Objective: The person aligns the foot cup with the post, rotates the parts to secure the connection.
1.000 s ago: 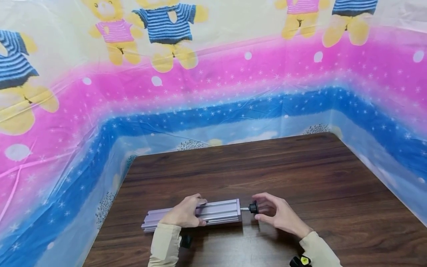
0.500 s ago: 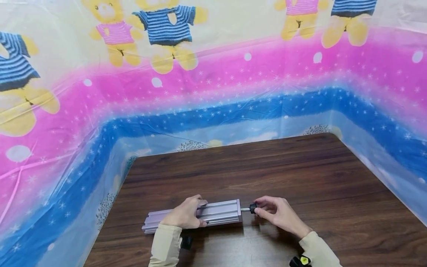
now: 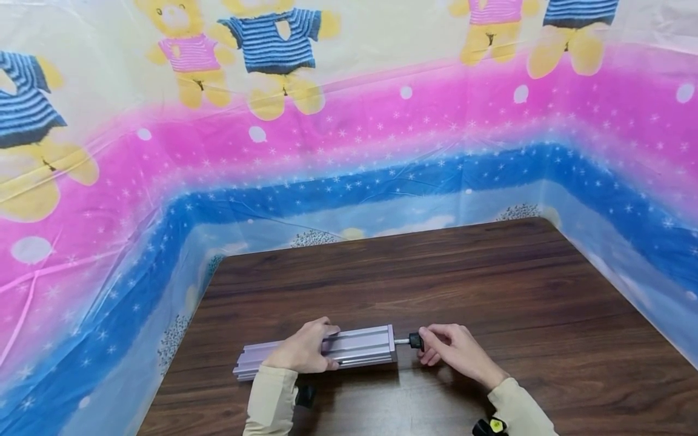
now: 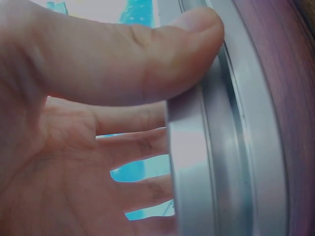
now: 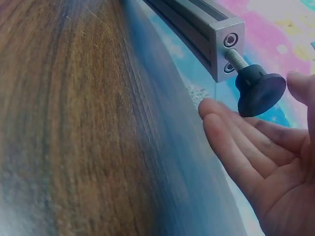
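Observation:
A silver aluminium extrusion profile (image 3: 360, 344) lies lengthwise on the table. My left hand (image 3: 305, 348) grips its middle, thumb on the near side and fingers over the far side. In the left wrist view the thumb (image 4: 142, 61) presses along the profile's groove (image 4: 226, 147). From the end plate (image 5: 230, 54), with its socket screws, sticks out a threaded rod bearing a black levelling foot (image 5: 261, 93). My right hand (image 3: 458, 351) holds this foot at its rim, thumb on one side, fingers on the other. Some rod thread shows between plate and foot.
The dark wood-grain table (image 3: 436, 278) extends behind and to both sides of the profile. A patterned cloth (image 3: 349, 175) with bears hangs around its far and side edges. Black wrist-camera mounts sit below both hands.
My right fingers have closed in from around the levelling foot to its rim and shifted against it, thumb going up and the other fingers down. My left hand and the profile have stayed put.

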The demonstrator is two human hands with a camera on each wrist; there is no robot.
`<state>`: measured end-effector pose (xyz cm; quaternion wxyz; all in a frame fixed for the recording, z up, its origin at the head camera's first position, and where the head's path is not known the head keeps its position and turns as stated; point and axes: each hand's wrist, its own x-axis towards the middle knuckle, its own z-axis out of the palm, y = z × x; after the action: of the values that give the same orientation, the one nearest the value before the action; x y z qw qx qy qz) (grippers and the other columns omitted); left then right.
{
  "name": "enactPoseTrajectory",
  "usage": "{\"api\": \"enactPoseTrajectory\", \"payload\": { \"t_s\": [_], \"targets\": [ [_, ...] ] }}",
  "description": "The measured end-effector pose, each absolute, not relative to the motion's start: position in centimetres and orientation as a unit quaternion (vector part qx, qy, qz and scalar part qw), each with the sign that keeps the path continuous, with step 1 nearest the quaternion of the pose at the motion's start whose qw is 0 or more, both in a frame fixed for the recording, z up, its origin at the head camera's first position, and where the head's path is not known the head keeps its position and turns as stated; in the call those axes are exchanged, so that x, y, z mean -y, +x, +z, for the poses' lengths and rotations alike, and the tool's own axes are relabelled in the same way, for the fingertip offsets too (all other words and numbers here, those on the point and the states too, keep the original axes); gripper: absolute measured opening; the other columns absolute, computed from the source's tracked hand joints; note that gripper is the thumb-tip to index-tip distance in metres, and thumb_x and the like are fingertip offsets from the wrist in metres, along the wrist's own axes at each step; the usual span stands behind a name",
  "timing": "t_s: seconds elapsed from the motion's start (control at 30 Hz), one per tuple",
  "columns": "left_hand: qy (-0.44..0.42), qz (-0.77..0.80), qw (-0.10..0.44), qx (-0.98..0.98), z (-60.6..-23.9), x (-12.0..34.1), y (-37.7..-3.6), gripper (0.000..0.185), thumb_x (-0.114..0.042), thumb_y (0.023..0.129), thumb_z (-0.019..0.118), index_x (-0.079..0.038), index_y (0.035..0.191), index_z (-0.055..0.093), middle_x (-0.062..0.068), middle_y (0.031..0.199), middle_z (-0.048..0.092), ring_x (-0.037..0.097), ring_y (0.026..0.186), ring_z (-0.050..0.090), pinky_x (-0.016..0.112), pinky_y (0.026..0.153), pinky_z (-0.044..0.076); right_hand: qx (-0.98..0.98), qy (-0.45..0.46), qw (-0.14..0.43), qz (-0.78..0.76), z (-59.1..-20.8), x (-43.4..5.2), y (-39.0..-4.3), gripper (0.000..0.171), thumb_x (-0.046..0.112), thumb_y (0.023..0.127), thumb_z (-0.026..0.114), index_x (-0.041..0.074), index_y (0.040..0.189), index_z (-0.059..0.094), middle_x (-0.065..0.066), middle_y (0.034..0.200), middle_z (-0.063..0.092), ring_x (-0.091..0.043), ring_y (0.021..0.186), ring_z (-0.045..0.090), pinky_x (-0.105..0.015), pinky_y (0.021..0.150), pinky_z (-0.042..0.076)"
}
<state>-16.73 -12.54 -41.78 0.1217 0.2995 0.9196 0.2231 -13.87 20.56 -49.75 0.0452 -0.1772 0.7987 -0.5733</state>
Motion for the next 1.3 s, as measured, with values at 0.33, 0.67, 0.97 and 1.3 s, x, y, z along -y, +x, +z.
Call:
{"api": "enactPoseTrajectory", "payload": {
  "t_s": [0.33, 0.67, 0.97, 1.3],
  "targets": [
    [0.304, 0.220, 0.119, -0.919, -41.77, 12.79, -16.87, 0.066, -0.011, 0.074, 0.086, 0.010, 0.132, 0.061, 0.023, 0.122, 0.059, 0.030, 0.102, 0.061, 0.048, 0.090, 0.051, -0.793, -0.262, -0.025, -0.549, -50.22, -20.89, -13.69, 0.054, 0.014, 0.089, 0.079, 0.003, 0.137, 0.057, -0.011, 0.119, 0.071, -0.020, 0.098, 0.073, -0.031, 0.081, 0.059],
    [0.281, 0.227, 0.135, -0.922, -41.72, 12.79, -16.66, 0.068, -0.013, 0.076, 0.087, 0.008, 0.135, 0.059, 0.028, 0.137, 0.053, 0.038, 0.118, 0.059, 0.053, 0.099, 0.049, -0.808, -0.260, -0.053, -0.526, -49.97, -20.87, -13.87, 0.036, 0.016, 0.093, 0.074, 0.000, 0.125, 0.066, -0.007, 0.104, 0.075, -0.010, 0.088, 0.072, -0.027, 0.077, 0.058],
    [0.292, 0.224, 0.126, -0.921, -41.96, 12.83, -16.70, 0.068, -0.013, 0.075, 0.087, 0.009, 0.134, 0.060, 0.027, 0.133, 0.056, 0.036, 0.114, 0.060, 0.052, 0.097, 0.050, -0.806, -0.208, 0.015, -0.554, -49.74, -20.61, -13.90, 0.034, 0.019, 0.099, 0.066, -0.010, 0.117, 0.066, -0.014, 0.087, 0.076, -0.021, 0.073, 0.074, -0.032, 0.067, 0.060],
    [0.291, 0.229, 0.130, -0.920, -42.17, 13.04, -16.71, 0.068, -0.012, 0.077, 0.085, 0.010, 0.136, 0.058, 0.029, 0.135, 0.054, 0.039, 0.118, 0.058, 0.053, 0.097, 0.049, -0.801, -0.185, 0.058, -0.566, -49.41, -20.31, -13.75, 0.038, 0.028, 0.105, 0.056, -0.007, 0.115, 0.067, -0.016, 0.088, 0.076, -0.025, 0.073, 0.075, -0.036, 0.066, 0.060]
  ]
}}
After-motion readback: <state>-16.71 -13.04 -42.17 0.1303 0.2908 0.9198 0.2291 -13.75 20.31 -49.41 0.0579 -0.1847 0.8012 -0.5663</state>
